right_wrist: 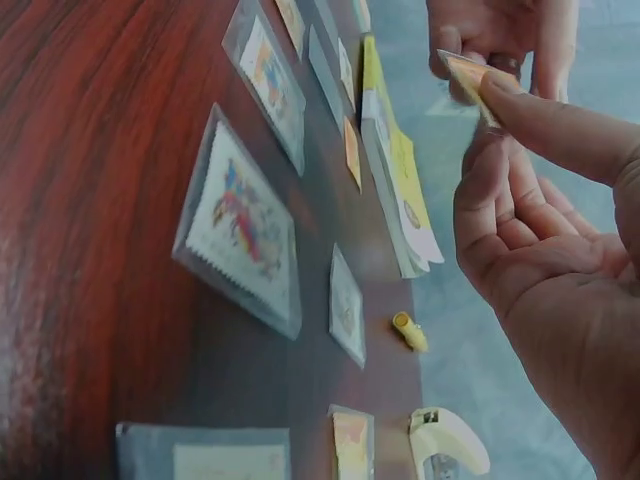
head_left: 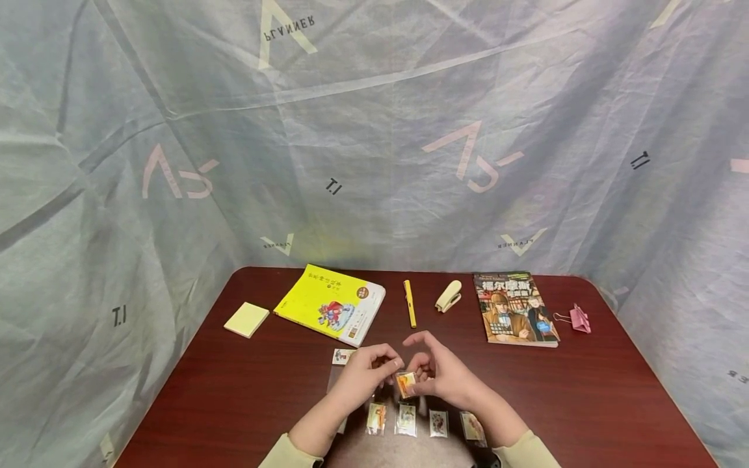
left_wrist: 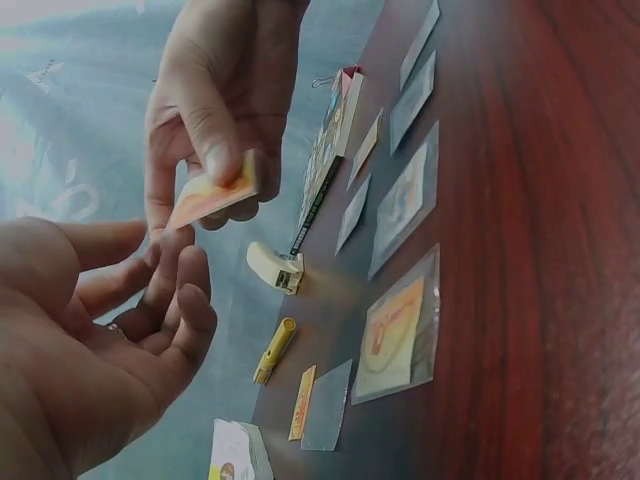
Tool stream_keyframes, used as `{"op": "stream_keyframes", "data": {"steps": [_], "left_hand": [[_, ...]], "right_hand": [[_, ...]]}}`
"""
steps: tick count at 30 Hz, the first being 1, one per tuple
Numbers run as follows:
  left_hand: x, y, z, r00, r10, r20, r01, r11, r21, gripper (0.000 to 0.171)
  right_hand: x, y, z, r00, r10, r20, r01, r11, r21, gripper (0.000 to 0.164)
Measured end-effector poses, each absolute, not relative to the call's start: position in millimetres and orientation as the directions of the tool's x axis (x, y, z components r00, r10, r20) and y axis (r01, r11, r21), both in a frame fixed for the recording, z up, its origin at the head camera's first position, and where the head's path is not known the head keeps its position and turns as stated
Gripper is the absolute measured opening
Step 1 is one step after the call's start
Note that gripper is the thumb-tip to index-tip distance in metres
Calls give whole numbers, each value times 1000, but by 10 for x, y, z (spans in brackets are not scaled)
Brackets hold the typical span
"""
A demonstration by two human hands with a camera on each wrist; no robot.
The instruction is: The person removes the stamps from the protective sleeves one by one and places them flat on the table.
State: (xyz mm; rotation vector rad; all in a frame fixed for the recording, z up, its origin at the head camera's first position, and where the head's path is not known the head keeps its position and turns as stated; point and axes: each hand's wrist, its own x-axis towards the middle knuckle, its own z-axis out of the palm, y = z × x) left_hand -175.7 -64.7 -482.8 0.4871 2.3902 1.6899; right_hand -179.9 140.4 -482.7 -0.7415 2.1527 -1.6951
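Observation:
My right hand (head_left: 449,378) pinches a small orange-and-yellow stamp (head_left: 405,385) between thumb and fingers, held above the table. In the left wrist view, the thumb presses on the face of the stamp (left_wrist: 212,200). My left hand (head_left: 364,376) is close beside it with loosely bent fingers and nothing visible in its grasp. Whether its fingertips touch the right hand cannot be told. Below both hands, several stamps in clear sleeves lie in a row, among them an orange one (head_left: 377,417) and one with a colourful figure (right_wrist: 242,222).
Behind the hands lie a yellow book (head_left: 322,302), a yellow pen (head_left: 409,304), a cream stapler (head_left: 448,297) and a comic-style book (head_left: 515,309). A pink binder clip (head_left: 579,320) is at the right, a sticky-note pad (head_left: 247,319) at the left. Grey fabric (head_left: 374,162) hangs behind the table.

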Motion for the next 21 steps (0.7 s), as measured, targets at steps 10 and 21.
{"op": "stream_keyframes", "data": {"steps": [10,21], "left_hand": [[-1806,-673,-4975,-867,483,122,190,93,977,10],[-1784,-694,-4920,-804,593,38,-28,-102,994,22]], "right_hand": [[-1854,1514,-5105,-814,-567,126,-220,100,-970,33],[-1834,1556,-5132,-802,-582,138,-186,24,-982,10]]}}
